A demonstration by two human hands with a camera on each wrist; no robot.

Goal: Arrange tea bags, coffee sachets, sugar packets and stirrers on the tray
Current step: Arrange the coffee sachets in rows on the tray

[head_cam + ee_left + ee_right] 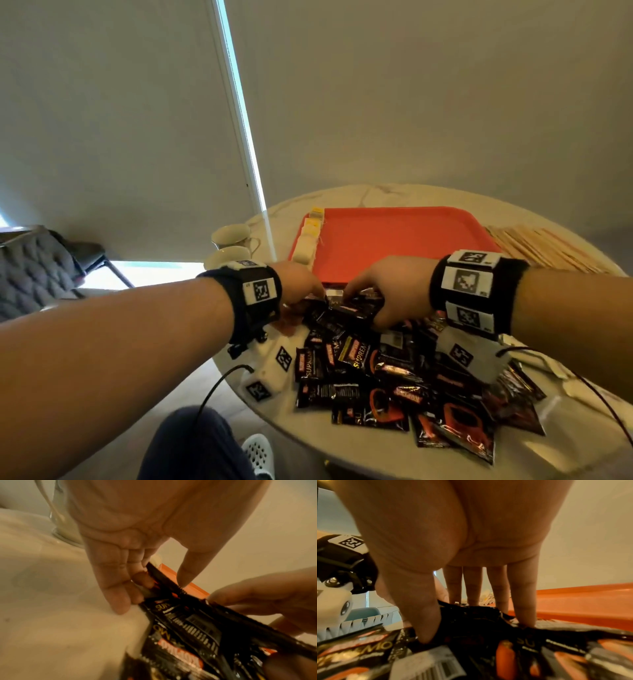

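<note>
A person sits at a round marble table (565, 442); both forearms reach forward over a loose heap of black and orange coffee sachets (387, 373) lying on the near part of the table; just beyond the heap sits an orange tray (404, 240), mostly bare, with a row of tea bags (310, 240) lined along its left edge; wooden stirrers (544, 248) lie on the table to the tray's right; two cups (230, 244) stand to its left. The left hand (296, 281) pinches one end of a sachet at the heap's far edge, thumb above and fingers below; the right hand (387, 291) clamps a small bunch of sachets between thumb and fingers. The sachets look light, thin and glossy, so likely slippery and apt to fan apart; a grip across the crimped ends, squaring the bunch between both hands, seems safest.
</note>
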